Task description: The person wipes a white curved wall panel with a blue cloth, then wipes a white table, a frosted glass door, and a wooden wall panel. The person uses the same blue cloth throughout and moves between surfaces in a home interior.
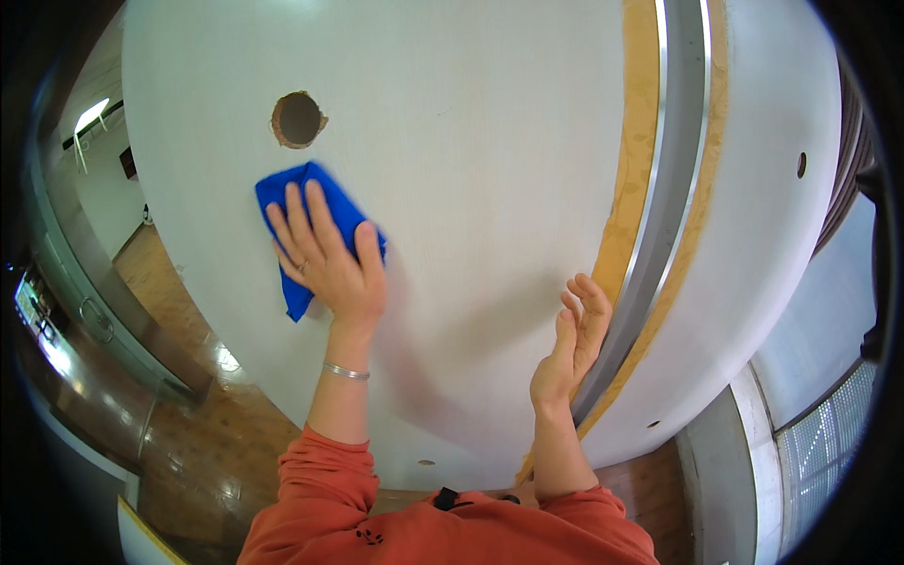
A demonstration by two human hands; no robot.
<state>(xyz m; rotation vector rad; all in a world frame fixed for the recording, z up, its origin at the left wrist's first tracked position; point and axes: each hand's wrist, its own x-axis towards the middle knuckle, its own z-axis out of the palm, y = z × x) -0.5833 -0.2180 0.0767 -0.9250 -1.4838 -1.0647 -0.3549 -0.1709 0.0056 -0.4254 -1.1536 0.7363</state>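
Observation:
A pale, faintly grained panel [480, 162] fills the view before me. My left hand [328, 258], with a ring and a silver bracelet, presses a folded blue cloth [346, 205] flat against it, just below a rough-edged round hole [298, 120]. My right hand [583, 325] is raised with its fingers loosely curled, holding nothing, near the grey channel [678, 162] with bright metal edges. Strips of yellowish tape [639, 106] run along both sides of that channel. Whether the right hand touches the panel, I cannot tell.
Smaller holes [801, 165] show in the panel near its right and lower edges. Shiny brown floor tiles [212, 452] and a door frame with a round handle [97, 318] lie at the left. A window with a mesh or blind [826, 431] is at the lower right.

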